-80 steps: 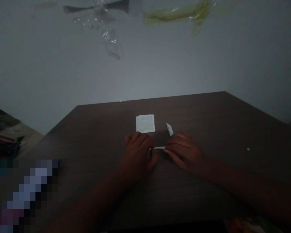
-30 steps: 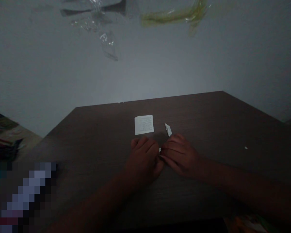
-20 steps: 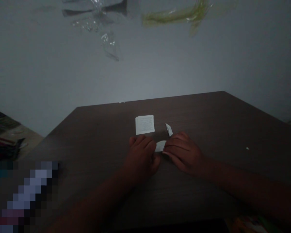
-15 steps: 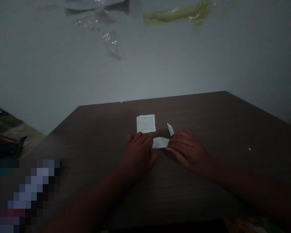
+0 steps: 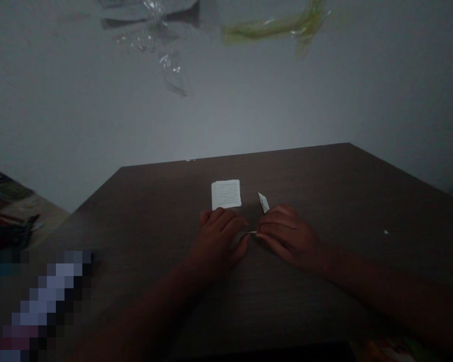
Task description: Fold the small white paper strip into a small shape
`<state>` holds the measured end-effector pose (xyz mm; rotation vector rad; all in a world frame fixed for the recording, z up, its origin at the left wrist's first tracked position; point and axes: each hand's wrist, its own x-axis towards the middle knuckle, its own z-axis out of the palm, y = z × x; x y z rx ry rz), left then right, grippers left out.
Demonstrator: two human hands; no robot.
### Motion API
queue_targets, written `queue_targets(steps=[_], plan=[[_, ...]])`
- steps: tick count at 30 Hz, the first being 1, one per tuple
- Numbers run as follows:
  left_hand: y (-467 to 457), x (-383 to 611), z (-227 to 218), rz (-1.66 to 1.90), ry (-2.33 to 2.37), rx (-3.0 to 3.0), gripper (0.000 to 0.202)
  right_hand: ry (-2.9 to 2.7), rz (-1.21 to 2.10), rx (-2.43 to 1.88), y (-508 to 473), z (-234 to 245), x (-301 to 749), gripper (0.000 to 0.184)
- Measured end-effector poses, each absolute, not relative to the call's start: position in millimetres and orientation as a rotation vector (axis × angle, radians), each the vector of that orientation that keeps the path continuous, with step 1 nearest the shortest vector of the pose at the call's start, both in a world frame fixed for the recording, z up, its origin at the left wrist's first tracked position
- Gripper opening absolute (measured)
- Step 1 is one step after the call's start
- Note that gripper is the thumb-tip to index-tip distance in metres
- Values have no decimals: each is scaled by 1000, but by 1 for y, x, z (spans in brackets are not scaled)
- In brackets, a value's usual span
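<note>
Paper piece, white and thin [image 5: 251, 232], spans the gap between bare left hand [image 5: 219, 246] and bare right hand [image 5: 289, 235]; each pinches one end, fingers hiding most of it. Beyond the left hand lies a square white printed-paper stack [image 5: 226, 194]. Beyond the right hand, a folded white paper slip [image 5: 263, 202] sits close. Far right of the grip, a small white scrap [image 5: 386, 232] rests on the dark brown wood-grain tabletop [image 5: 305, 176].

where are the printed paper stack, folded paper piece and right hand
Printed paper stack [image 5: 226, 194], head view: middle of its top sheet.
Folded paper piece [image 5: 263, 202], head view: middle of its visible face.
Right hand [image 5: 289, 234], head view: its back.
</note>
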<state>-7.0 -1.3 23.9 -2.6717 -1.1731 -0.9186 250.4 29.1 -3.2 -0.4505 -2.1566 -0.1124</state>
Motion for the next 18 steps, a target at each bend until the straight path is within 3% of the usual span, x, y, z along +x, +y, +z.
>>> queue_targets(steps=[12,18], plan=[[-6,5,15,-886,-1063,-2714,16,-2119,-174,-515,20,2,236,18],[-13,9,21,-863,-1150,-2722,26,-2133,-245,-569,21,-1,237,16]])
